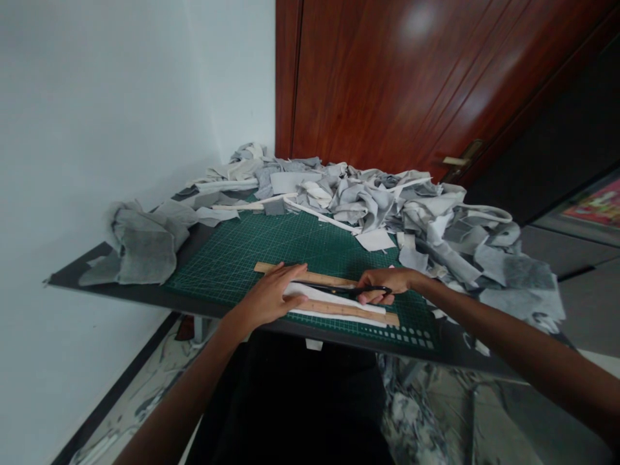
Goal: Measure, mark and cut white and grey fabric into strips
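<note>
right hand (387, 281) fingers wrapped round black scissors (351, 292), left hand (271, 294) kinda flat, fingers loosely spread on white fabric (324, 296), big messy scrap pile (368, 201) beyond the fingers

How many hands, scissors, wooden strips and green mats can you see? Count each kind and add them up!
Hands: 2, left hand and right hand
Scissors: 1 pair
Wooden strips: 2, far strip and near strip
Green mat: 1
Total: 6
</note>
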A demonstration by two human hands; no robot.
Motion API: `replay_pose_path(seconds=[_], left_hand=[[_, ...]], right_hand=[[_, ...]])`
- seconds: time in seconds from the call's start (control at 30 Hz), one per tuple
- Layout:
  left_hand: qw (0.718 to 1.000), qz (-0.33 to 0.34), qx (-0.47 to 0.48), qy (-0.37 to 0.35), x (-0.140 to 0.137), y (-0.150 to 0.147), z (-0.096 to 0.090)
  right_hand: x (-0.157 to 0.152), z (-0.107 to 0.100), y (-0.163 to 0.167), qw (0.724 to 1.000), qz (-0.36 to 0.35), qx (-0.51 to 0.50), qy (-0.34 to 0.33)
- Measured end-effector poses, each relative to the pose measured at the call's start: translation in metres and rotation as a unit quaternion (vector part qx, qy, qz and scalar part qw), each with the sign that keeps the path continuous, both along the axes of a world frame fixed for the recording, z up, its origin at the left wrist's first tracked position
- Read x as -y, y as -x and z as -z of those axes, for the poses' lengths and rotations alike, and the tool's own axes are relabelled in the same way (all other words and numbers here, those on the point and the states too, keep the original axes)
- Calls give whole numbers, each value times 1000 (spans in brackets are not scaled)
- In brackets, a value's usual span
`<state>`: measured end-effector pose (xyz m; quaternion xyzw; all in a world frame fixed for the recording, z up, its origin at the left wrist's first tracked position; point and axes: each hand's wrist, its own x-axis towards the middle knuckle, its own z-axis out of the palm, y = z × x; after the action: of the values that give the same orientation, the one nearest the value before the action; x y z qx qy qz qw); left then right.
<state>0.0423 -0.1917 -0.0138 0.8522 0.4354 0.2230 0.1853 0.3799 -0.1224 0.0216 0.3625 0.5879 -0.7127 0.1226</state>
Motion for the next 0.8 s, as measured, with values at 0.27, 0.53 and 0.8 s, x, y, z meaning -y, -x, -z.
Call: replay_pose_path(seconds=[0.27,0.53,0.8], left_hand=[[994,-64,-26,-87,2,25,3],[998,-36,-30,-40,2,47,6],[999,-37,-18,-21,1,45,3]], right_hand=[[-3,4,-1,1000,-7,-13,6],[-6,-5,5,999,-31,-21,34],[-8,-9,29,998,-35,-24,37]])
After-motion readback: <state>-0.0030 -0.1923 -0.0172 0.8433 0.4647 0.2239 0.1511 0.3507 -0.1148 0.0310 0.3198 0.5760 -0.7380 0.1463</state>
